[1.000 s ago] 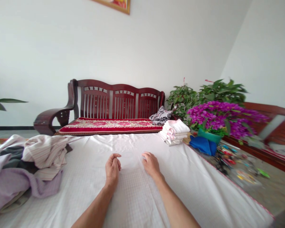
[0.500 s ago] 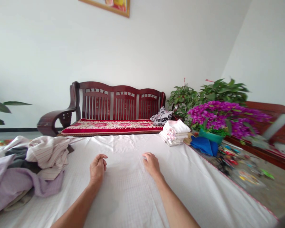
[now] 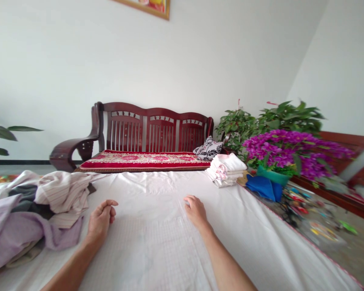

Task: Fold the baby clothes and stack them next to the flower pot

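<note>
My left hand (image 3: 101, 220) is over the white cloth (image 3: 151, 250) that covers the table, its fingers loosely curled and nothing in them. The clothes pile (image 3: 60, 194) lies just to its left: a striped garment, a lilac one and a dark one. Farther right, my right hand (image 3: 196, 211) rests on or just above the same cloth, fingers bent and slightly apart, holding nothing. Beyond it, toward the table's far right corner, sits a stack of folded white cloths (image 3: 226, 170) with pink marks. Between my hands the white cloth lies mostly flat, with faint creases.
A purple flower arrangement (image 3: 291, 151) in a green pot stands at right beside a blue cloth (image 3: 263, 187) and small clutter (image 3: 318, 226). Behind the table is a dark red wooden sofa (image 3: 127, 131) with a red seat cover and a patterned cushion (image 3: 209, 148).
My left hand has moved left toward the clothes pile, widening the distance between my hands. My right hand has hardly moved. The view has turned slightly left.
</note>
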`<action>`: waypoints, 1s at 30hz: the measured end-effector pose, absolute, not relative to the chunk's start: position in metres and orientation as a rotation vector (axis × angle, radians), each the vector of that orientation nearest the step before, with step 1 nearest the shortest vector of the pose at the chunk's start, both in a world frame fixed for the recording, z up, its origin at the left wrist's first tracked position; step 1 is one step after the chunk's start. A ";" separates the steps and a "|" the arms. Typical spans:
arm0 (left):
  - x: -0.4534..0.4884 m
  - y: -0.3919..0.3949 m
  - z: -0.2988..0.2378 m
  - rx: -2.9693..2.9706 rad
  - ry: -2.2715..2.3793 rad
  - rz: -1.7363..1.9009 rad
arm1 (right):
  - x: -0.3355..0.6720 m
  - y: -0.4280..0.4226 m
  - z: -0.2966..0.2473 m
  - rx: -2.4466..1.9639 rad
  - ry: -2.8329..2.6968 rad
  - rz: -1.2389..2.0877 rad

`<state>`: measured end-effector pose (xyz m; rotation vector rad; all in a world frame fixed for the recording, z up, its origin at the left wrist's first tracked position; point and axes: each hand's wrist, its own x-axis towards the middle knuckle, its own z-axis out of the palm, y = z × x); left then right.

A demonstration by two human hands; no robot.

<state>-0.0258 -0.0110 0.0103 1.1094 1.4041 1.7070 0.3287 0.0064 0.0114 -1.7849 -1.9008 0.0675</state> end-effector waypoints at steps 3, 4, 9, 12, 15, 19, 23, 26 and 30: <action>-0.024 -0.013 0.010 1.123 1.387 1.696 | 0.329 0.006 0.012 -1.781 -1.905 0.074; -0.023 -0.013 0.010 1.124 1.387 1.695 | 0.329 0.006 0.012 -1.780 -1.905 0.076; -0.025 -0.012 0.009 1.122 1.397 1.696 | 0.330 0.005 0.011 -1.762 -1.920 0.087; -0.026 -0.012 0.007 1.119 1.394 1.699 | 0.331 0.005 0.011 -1.741 -1.925 0.090; -0.026 -0.012 0.007 1.115 1.401 1.701 | 0.331 0.004 0.011 -1.719 -1.917 0.120; -0.025 -0.013 0.009 1.104 1.399 1.693 | 0.334 0.003 0.010 -1.710 -1.733 0.234; -0.024 -0.013 0.009 1.104 1.398 1.679 | 0.348 0.003 0.016 -1.693 -1.445 0.315; -0.023 -0.011 0.008 1.117 1.389 1.671 | 0.375 0.008 0.034 -1.735 -1.282 0.190; -0.023 -0.010 0.008 1.119 1.394 1.658 | 0.432 0.023 0.072 -1.792 -1.202 -0.149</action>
